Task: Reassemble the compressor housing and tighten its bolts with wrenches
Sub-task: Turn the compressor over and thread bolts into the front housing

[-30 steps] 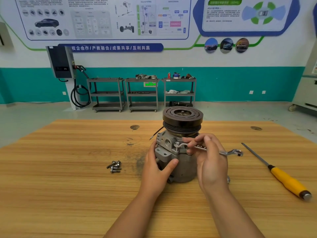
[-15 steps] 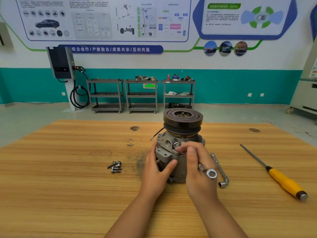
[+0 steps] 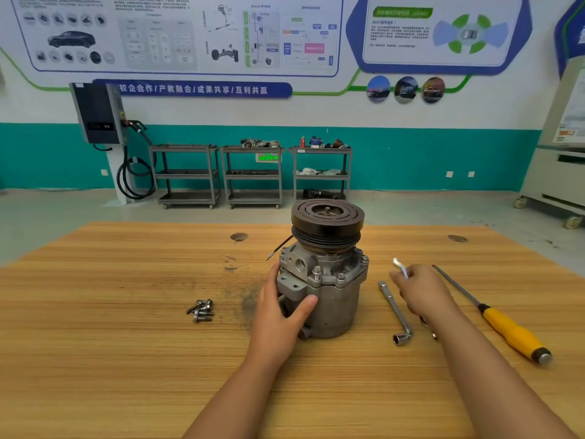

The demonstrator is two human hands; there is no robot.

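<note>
A grey compressor (image 3: 332, 296) stands upright in the middle of the wooden table (image 3: 110, 359), its dark pulley on top. Two bolt heads show on its front flange. My left hand (image 3: 278, 315) grips the housing's left side, thumb across the front. My right hand (image 3: 421, 289) is off to the right of the compressor, apart from it, and holds a small shiny wrench (image 3: 399, 267) whose blurred tip sticks up past the fingers. An L-shaped socket wrench (image 3: 395, 312) lies on the table between the compressor and my right hand.
Several loose bolts (image 3: 201, 310) lie left of the compressor. A yellow-handled screwdriver (image 3: 500, 321) lies at the right. A dark smudge marks the wood beside my left hand. Shelving carts and a wall charger stand far behind the table.
My right hand lifted the small wrench off the front bolt and swung it away to the right. The left hand stayed on the housing.
</note>
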